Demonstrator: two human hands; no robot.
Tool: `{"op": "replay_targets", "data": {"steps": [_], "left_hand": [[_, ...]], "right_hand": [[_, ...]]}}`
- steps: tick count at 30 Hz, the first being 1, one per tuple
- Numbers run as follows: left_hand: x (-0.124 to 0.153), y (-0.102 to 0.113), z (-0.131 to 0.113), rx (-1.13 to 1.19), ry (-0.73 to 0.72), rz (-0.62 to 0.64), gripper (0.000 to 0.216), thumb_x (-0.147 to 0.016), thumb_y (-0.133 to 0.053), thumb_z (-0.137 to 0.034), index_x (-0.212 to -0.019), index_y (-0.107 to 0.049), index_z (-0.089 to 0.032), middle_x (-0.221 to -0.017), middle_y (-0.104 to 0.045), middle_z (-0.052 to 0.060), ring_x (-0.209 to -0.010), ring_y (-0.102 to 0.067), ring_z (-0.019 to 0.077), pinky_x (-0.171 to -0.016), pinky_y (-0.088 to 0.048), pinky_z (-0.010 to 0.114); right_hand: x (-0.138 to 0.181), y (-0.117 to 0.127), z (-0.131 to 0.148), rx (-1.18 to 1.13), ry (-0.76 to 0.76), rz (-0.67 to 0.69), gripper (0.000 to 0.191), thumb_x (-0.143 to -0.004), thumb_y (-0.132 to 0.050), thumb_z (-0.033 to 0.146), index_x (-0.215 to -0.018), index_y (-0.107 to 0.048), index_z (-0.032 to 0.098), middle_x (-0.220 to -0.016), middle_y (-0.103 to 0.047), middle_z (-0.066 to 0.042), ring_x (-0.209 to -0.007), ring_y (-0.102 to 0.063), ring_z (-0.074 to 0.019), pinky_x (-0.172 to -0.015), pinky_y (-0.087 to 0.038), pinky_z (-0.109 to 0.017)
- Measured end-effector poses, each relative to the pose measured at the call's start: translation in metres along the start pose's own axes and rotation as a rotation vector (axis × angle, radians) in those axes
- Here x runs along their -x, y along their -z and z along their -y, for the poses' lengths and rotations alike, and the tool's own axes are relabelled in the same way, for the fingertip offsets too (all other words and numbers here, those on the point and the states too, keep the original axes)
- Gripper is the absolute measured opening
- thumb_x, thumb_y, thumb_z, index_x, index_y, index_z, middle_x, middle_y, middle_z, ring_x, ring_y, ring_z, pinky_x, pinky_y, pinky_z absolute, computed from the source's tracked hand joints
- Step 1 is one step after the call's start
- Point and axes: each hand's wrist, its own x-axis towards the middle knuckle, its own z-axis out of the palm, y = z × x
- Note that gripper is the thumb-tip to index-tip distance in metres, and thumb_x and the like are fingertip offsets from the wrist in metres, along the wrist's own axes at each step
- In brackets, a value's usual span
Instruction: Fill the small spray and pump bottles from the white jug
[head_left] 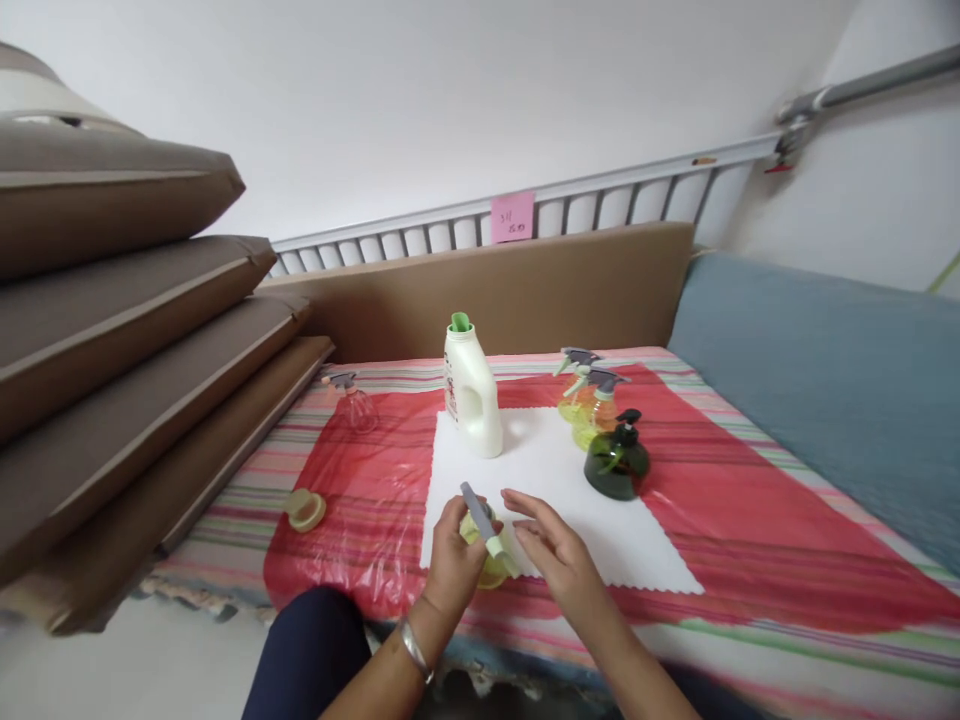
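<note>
My left hand (454, 550) is closed around the top of a spray bottle (493, 572) with a grey and pale-green trigger head and a yellowish body, near the front edge of the white sheet (540, 470). Most of that bottle is hidden behind the hand and its spray head. Just to its right, my right hand (553, 545) has its fingers apart and holds nothing. Beyond both hands a white jug (471, 390) with a handle and a green spout piece stands upright on the sheet.
Two spray bottles (596, 415) and a dark green pump bottle (616, 465) stand at the right. A pink clear spray bottle (356, 405) and a pale round lid (305, 510) are on the left. Stacked brown cushions (135, 340) rise at the left; a blue-grey cushion (817, 370) borders the right.
</note>
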Motion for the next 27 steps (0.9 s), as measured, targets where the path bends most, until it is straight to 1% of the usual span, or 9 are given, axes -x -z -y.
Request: {"op": "replay_targets", "data": {"steps": [2, 4, 5, 8, 10, 12, 16, 22, 27], "left_hand": [[0.003, -0.002, 0.002, 0.003, -0.025, -0.008, 0.024, -0.07, -0.059, -0.015, -0.093, -0.056, -0.019, -0.088, -0.061, 0.003, -0.082, -0.058, 0.0191, -0.077, -0.047, 0.033], [0.005, -0.004, 0.006, 0.009, -0.042, -0.028, 0.027, -0.069, -0.057, -0.013, -0.095, -0.055, -0.019, -0.093, -0.06, 0.004, -0.085, -0.057, 0.0196, -0.079, -0.046, 0.034], [0.005, -0.006, 0.008, 0.002, -0.049, -0.041, 0.029, -0.068, -0.056, -0.012, -0.096, -0.055, -0.019, -0.095, -0.06, 0.004, -0.087, -0.056, 0.0198, -0.08, -0.046, 0.034], [0.006, -0.008, 0.014, -0.079, -0.077, -0.071, 0.029, -0.069, -0.052, -0.009, -0.097, -0.054, -0.018, -0.095, -0.059, 0.005, -0.088, -0.055, 0.0201, -0.081, -0.045, 0.035], [0.008, -0.008, 0.018, -0.132, -0.102, -0.08, 0.024, -0.071, -0.054, -0.012, -0.095, -0.054, -0.018, -0.092, -0.059, 0.005, -0.087, -0.054, 0.0207, -0.081, -0.044, 0.036], [0.01, -0.008, 0.021, -0.174, -0.132, -0.062, 0.022, -0.073, -0.058, -0.019, -0.095, -0.054, -0.018, -0.091, -0.059, 0.006, -0.088, -0.053, 0.0219, -0.081, -0.044, 0.038], [0.014, -0.005, 0.025, -0.244, -0.165, -0.006, 0.035, -0.07, -0.067, -0.031, -0.1, -0.053, -0.019, -0.096, -0.059, 0.007, -0.092, -0.052, 0.0243, -0.082, -0.042, 0.039], [0.012, 0.003, 0.026, -0.253, -0.162, 0.085, 0.034, -0.071, -0.064, -0.032, -0.1, -0.053, -0.019, -0.098, -0.059, 0.006, -0.092, -0.052, 0.0236, -0.081, -0.041, 0.038], [0.004, 0.015, 0.029, -0.252, -0.186, 0.261, 0.047, -0.066, -0.069, -0.038, -0.106, -0.051, -0.02, -0.105, -0.057, 0.007, -0.097, -0.05, 0.025, -0.084, -0.04, 0.038]], "right_hand": [[0.002, -0.008, 0.014, 0.12, 0.069, 0.04, 0.047, -0.075, -0.054, 0.031, -0.121, -0.049, 0.023, -0.123, -0.055, -0.01, -0.113, -0.051, -0.0237, -0.093, -0.043, -0.041], [0.002, -0.019, 0.023, 0.322, 0.118, 0.033, 0.059, -0.066, -0.064, 0.026, -0.122, -0.048, 0.024, -0.123, -0.055, -0.008, -0.114, -0.049, -0.0248, -0.096, -0.04, -0.042], [0.001, -0.023, 0.026, 0.414, 0.137, 0.017, 0.06, -0.063, -0.065, 0.024, -0.121, -0.049, 0.024, -0.119, -0.056, -0.007, -0.112, -0.05, -0.0249, -0.096, -0.039, -0.043], [-0.004, -0.029, 0.029, 0.537, 0.151, -0.011, 0.04, -0.068, -0.057, 0.021, -0.108, -0.058, 0.022, -0.103, -0.063, -0.006, -0.099, -0.056, -0.0234, -0.09, -0.042, -0.041], [-0.008, -0.027, 0.028, 0.515, 0.12, -0.02, 0.027, -0.071, -0.054, 0.023, -0.097, -0.063, 0.021, -0.094, -0.066, -0.006, -0.091, -0.059, -0.0225, -0.086, -0.045, -0.039], [-0.011, -0.024, 0.026, 0.418, 0.035, -0.062, 0.023, -0.071, -0.058, 0.029, -0.091, -0.065, 0.021, -0.091, -0.068, -0.005, -0.087, -0.061, -0.0229, -0.083, -0.046, -0.037], [-0.011, -0.021, 0.015, 0.283, -0.149, -0.187, 0.033, -0.07, -0.06, 0.042, -0.091, -0.065, 0.017, -0.084, -0.071, -0.007, -0.079, -0.064, -0.025, -0.075, -0.05, -0.037], [0.002, -0.035, 0.012, 0.331, -0.155, -0.219, 0.036, -0.074, -0.056, 0.044, -0.094, -0.063, 0.015, -0.088, -0.071, -0.008, -0.088, -0.063, -0.0253, -0.08, -0.048, -0.036], [0.008, -0.042, 0.014, 0.397, -0.24, -0.263, 0.037, -0.075, -0.055, 0.049, -0.085, -0.065, 0.015, -0.088, -0.071, -0.008, -0.092, -0.062, -0.0273, -0.082, -0.047, -0.036]]}}
